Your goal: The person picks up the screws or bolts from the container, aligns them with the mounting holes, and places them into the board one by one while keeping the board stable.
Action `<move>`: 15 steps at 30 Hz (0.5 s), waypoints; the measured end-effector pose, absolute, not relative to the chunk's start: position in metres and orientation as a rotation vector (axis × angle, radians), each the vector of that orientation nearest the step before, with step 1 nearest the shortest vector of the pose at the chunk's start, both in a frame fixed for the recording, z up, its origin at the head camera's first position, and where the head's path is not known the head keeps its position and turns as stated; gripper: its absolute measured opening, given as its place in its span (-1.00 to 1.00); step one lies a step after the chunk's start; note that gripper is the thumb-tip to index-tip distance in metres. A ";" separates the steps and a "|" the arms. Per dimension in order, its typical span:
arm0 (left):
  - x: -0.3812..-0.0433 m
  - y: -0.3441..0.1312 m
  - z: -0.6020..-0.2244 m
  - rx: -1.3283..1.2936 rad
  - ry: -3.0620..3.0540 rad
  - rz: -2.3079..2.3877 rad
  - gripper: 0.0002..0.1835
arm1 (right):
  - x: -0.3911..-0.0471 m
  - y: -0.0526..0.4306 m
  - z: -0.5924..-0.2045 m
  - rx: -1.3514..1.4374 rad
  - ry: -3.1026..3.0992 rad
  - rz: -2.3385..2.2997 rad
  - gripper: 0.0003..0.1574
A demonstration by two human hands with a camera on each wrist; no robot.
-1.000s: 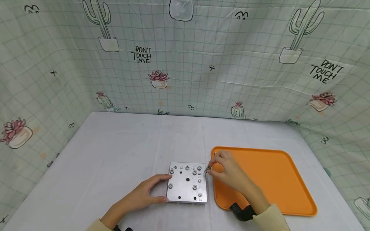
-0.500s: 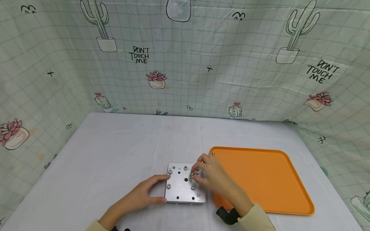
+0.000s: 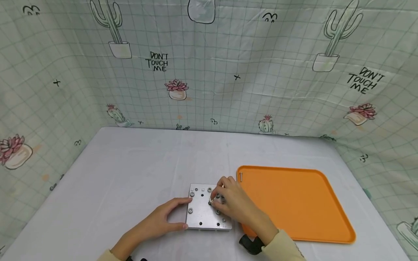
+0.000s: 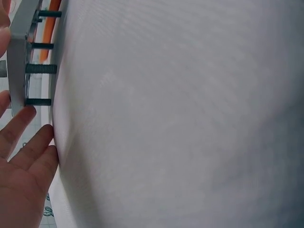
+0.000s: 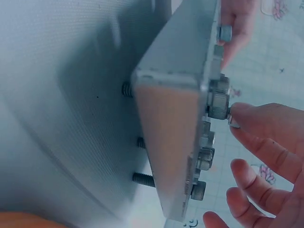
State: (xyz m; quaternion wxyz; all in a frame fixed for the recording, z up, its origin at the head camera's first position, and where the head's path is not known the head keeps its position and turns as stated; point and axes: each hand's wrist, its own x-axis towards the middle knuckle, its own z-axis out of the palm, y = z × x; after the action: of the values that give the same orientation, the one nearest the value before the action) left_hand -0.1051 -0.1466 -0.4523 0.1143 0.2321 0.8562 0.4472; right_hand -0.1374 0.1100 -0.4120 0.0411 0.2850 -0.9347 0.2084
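A silver metal plate (image 3: pixel 209 214) with round holes and several socket-head screws (image 3: pixel 190 210) lies in front of me. Screw shanks (image 4: pixel 42 69) stick out below it in the left wrist view. My left hand (image 3: pixel 163 219) holds the plate's left side, index finger at the edge and thumb at the near corner. With thumb and index finger, my right hand (image 3: pixel 233 199) pinches a small screw (image 3: pixel 211 200) right over the large middle hole; how far it sits in the hole is hidden. In the right wrist view, the thumb and finger cover most of this screw (image 5: pixel 233 121).
An orange tray (image 3: pixel 294 206) lies to the right of the plate, with one loose screw (image 3: pixel 241 177) near its far left corner. A white cloth covers the table (image 3: pixel 140 163). Behind it hangs a patterned curtain (image 3: pixel 209 54).
My right hand has moved left from the tray's edge to the plate's middle hole, carrying the screw and lowering it there. The left hand has kept its hold on the plate.
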 end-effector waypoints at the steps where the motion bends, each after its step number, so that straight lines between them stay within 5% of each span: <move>1: -0.105 -0.147 -0.452 0.684 2.511 1.312 -0.34 | -0.138 0.110 -0.413 0.877 -2.856 0.627 -0.90; 15: -0.104 -0.147 -0.449 0.682 2.525 1.298 -0.34 | -0.138 0.105 -0.419 0.921 -2.851 0.563 -0.94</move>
State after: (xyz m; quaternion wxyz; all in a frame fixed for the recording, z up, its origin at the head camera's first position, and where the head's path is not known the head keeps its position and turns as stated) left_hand -0.1038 -0.1473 -0.4494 0.1109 0.2323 0.8594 0.4417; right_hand -0.1376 0.1048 -0.4186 0.0466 0.3017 -0.9342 0.1846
